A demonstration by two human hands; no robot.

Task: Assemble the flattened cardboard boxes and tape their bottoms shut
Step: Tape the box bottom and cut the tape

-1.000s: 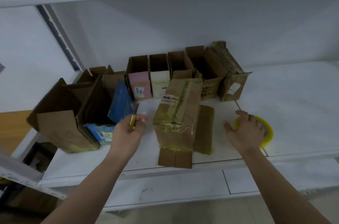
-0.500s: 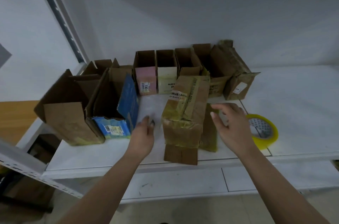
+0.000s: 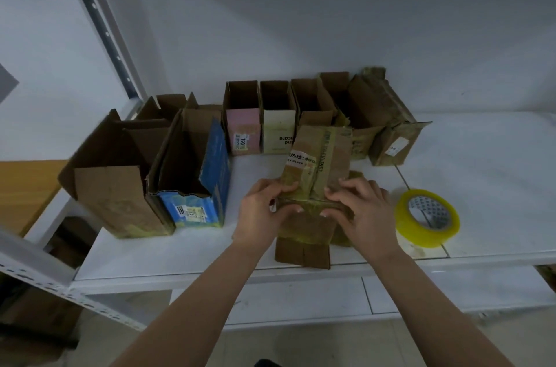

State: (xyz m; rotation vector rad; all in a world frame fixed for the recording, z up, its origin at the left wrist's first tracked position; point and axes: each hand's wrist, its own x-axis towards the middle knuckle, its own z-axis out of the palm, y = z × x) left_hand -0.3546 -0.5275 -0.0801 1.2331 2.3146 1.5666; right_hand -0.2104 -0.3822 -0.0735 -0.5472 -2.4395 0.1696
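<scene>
A small brown cardboard box (image 3: 322, 156), wrapped in yellowish tape and bearing a white label, lies on the white shelf (image 3: 180, 249) near its front edge. My left hand (image 3: 261, 210) grips its left side with curled fingers. My right hand (image 3: 358, 210) grips its right side, thumb on top. A flattened piece of cardboard (image 3: 304, 254) lies under the box. A roll of yellow packing tape (image 3: 428, 217) sits on the shelf just right of my right hand.
Several assembled open boxes stand behind and to the left: a large brown one (image 3: 111, 186), a blue one (image 3: 195, 183), a pink one (image 3: 242, 126), a cream one (image 3: 278, 126) and brown ones (image 3: 382, 120). The back wall (image 3: 301, 35) is close behind.
My left hand no longer holds the small yellow tool seen earlier. My right hand left the tape roll. Both hands came in and took hold of the small taped box.
</scene>
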